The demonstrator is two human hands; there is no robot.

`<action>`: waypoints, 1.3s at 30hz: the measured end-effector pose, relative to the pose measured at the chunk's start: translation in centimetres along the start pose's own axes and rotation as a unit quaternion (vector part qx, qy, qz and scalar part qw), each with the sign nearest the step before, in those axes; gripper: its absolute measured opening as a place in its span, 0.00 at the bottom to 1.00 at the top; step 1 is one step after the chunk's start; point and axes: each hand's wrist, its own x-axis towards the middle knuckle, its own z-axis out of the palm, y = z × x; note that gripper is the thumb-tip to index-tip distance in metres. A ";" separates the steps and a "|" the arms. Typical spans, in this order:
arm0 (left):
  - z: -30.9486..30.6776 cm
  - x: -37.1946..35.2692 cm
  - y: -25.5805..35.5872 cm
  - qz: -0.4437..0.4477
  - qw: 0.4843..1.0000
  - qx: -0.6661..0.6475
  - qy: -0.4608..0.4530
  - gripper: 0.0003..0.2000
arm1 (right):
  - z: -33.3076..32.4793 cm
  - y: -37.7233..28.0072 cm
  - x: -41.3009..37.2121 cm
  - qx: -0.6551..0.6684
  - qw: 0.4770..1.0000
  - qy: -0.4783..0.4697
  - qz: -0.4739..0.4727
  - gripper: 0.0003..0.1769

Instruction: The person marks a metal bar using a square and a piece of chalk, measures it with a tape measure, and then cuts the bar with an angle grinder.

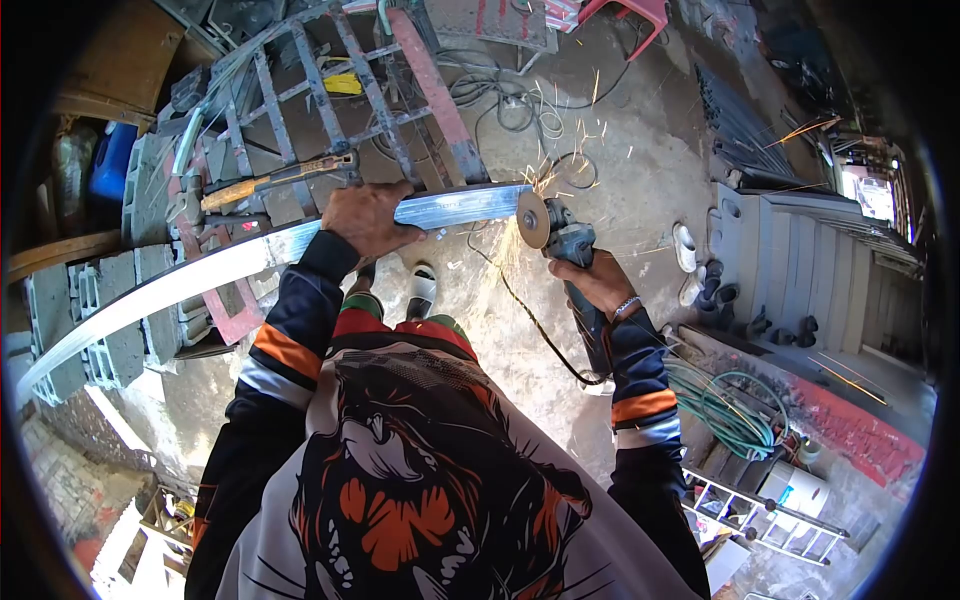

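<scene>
My left hand [372, 218] grips a long silvery metal bar [460, 205] from above, fingers wrapped over it. The bar runs from the far left to the middle of the view and rests over a metal frame. My right hand [598, 283] is closed round an angle grinder [572, 240]. Its round disc [533, 219] is at the bar's right end, and sparks [512, 250] spray up and down from there. A dark cord [530, 315] loops below the grinder.
A hammer [270, 185] lies on the slatted metal frame [315, 85] at upper left, near grey concrete blocks [105, 290]. Cables [505, 95] coil on the floor ahead. At right are steps [800, 260], shoes [685, 250], a green hose [725, 405] and a ladder [745, 510].
</scene>
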 end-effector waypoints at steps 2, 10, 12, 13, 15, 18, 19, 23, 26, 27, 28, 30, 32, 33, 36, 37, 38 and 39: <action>0.0 0.0 0.0 0.000 1.000 0.000 -0.005 0.31 | 0.1 0.0 0.0 -0.004 1.000 0.001 -0.005 0.21; 0.3 -0.1 -0.2 0.008 1.000 -0.008 0.001 0.32 | -0.5 -1.9 0.2 0.008 0.999 0.014 0.046 0.23; 0.1 -0.1 -0.1 0.005 1.000 -0.002 -0.004 0.33 | -0.5 -2.4 0.1 0.031 0.998 0.013 0.050 0.23; 0.1 0.0 -0.1 0.006 1.000 -0.002 -0.004 0.33 | -0.4 -2.2 0.3 0.031 0.999 0.019 0.036 0.23; 0.2 0.0 -0.1 0.004 1.000 -0.006 -0.003 0.32 | -0.3 -1.7 0.4 0.032 0.999 0.025 0.021 0.23; 0.2 -0.1 -0.1 0.007 1.000 -0.007 0.004 0.32 | -0.3 -0.9 0.5 0.002 0.999 0.025 0.039 0.23; 0.1 -0.1 0.0 0.007 1.000 -0.007 0.005 0.32 | -0.1 -0.4 0.3 0.004 0.999 0.024 0.035 0.23; 0.0 -0.1 0.0 0.003 1.000 -0.010 -0.005 0.31 | 1.0 2.8 1.4 -0.052 0.998 0.021 0.019 0.33; -0.3 -0.3 0.2 0.004 1.000 -0.009 -0.003 0.31 | 1.1 1.2 0.6 -0.094 0.995 0.024 0.036 0.35; -0.4 -0.3 0.3 0.005 1.000 -0.007 -0.005 0.32 | 1.2 1.0 0.5 -0.094 0.995 0.023 0.035 0.35; -0.3 -0.3 0.2 0.004 1.000 -0.006 -0.005 0.32 | 1.3 0.8 0.4 -0.094 0.994 0.024 0.041 0.35; -0.1 -0.3 0.1 0.013 1.000 0.005 0.010 0.32 | 1.4 1.0 0.5 -0.096 0.994 0.023 0.046 0.34; 0.0 -0.4 0.1 0.005 1.000 -0.007 0.013 0.31 | 1.7 2.0 0.8 -0.057 0.997 0.037 0.019 0.24; 0.0 -0.3 0.1 0.000 1.000 -0.018 0.017 0.31 | 1.6 1.7 0.6 -0.058 0.997 0.036 0.019 0.24; -0.2 -0.2 0.3 -0.009 1.000 -0.018 -0.001 0.32 | 1.0 0.6 0.3 0.026 0.999 0.023 0.025 0.22; 0.0 -0.3 0.1 -0.009 1.000 -0.017 -0.002 0.32 | 0.7 0.2 0.4 0.017 0.999 0.033 0.012 0.21; 0.2 -0.3 -0.3 0.004 1.000 -0.015 0.003 0.32 | 0.6 0.0 0.4 0.008 0.999 0.046 -0.001 0.21; 0.0 -0.1 -0.2 0.017 1.000 -0.014 0.010 0.32 | 0.3 0.0 0.4 0.007 0.999 0.049 -0.002 0.21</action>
